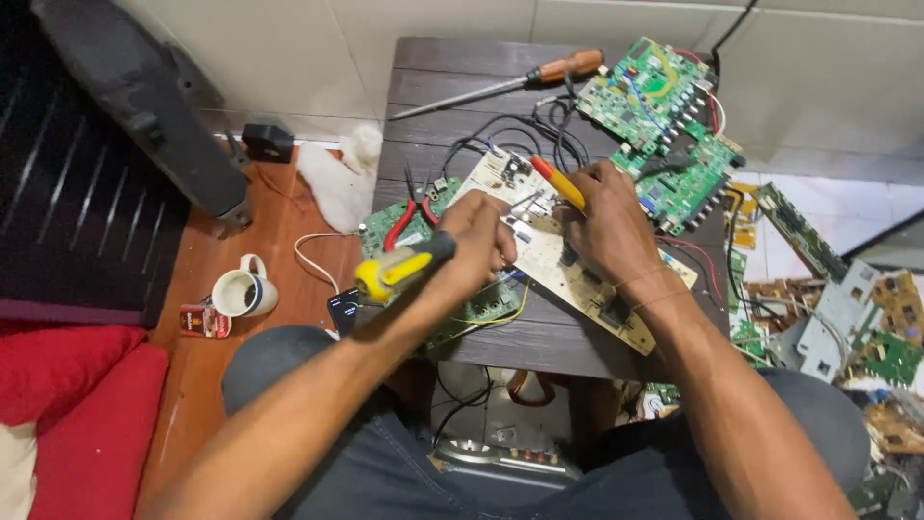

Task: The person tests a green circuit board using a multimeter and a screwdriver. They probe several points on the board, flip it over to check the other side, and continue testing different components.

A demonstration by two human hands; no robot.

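Two hands meet over the beige circuit board (pixel 568 265): left hand (pixel 476 241), fingers gripping a yellow-handled soldering iron (pixel 402 268) angled toward 8 o'clock, right hand (pixel 606 226), fingers closed on an orange-handled tool (pixel 558 181).

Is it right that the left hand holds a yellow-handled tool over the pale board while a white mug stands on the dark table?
Not quite. The mug stands on the brown floor, left of the table. The left hand holds the yellow-handled tool over the pale board, as the head view shows.

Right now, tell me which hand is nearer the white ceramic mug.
Left. The left hand works at the table's middle, nearer the white ceramic mug on the floor; the right hand lies farther right.
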